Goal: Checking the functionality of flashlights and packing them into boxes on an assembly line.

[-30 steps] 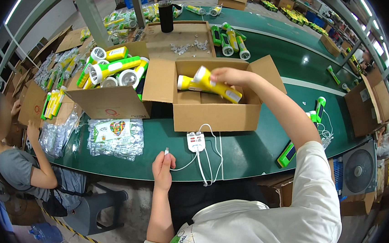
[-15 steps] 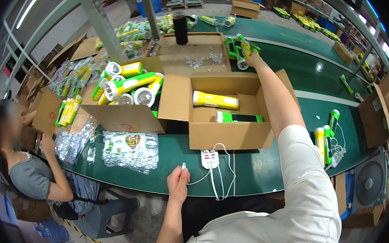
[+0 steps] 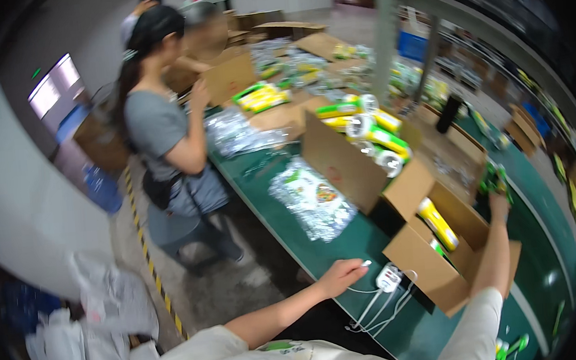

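Between the thumb and fingers of my left hand is a white cable plug, held over the table edge. Beside it lies a white multi-port charger block with several white cables. My right arm stretches past an open cardboard box, in which a yellow flashlight lies with part of a green one. At the far end of that arm, my right hand is at some green flashlights. Blur and the flashlights hide its fingers, so its grip is unclear.
Left of the open box stands a carton heaped with yellow and green flashlights. Clear plastic bags lie stacked on the green table. A co-worker sits at the left. A black bottle stands farther back.
The view has swung left and tilted, bringing more of the co-worker and floor into sight. My left hand still holds the plug; my right hand is still at the far flashlights.
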Demonstrator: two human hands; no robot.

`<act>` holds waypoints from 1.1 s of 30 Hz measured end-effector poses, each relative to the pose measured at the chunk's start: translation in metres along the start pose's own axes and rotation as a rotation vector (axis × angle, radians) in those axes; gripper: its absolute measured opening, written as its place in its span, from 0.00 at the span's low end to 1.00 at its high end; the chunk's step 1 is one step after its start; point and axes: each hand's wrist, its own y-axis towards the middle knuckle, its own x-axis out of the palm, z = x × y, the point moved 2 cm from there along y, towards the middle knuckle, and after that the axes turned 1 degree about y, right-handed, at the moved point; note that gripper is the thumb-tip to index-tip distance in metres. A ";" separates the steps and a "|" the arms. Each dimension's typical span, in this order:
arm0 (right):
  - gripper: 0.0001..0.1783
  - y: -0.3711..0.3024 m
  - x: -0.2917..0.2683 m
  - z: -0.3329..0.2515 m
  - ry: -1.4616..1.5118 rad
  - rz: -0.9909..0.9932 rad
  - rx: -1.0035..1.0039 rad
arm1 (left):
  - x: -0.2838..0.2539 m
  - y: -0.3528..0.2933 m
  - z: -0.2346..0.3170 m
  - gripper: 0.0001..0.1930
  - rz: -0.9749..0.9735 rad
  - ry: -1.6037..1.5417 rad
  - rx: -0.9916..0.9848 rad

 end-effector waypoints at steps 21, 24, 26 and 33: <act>0.38 -0.461 -0.246 -0.110 2.389 -0.654 0.413 | 0.001 -0.006 -0.008 0.14 0.077 -0.290 -0.123; 0.37 -0.551 -0.207 -0.120 2.301 -0.807 0.834 | 0.001 0.000 0.001 0.14 0.025 -0.245 -0.057; 0.32 -0.572 -0.202 -0.117 2.317 -0.956 0.865 | 0.003 0.006 0.000 0.15 0.010 -0.246 -0.055; 0.32 -0.593 -0.202 -0.095 2.524 -1.071 0.777 | 0.002 -0.001 -0.003 0.15 0.039 -0.163 -0.042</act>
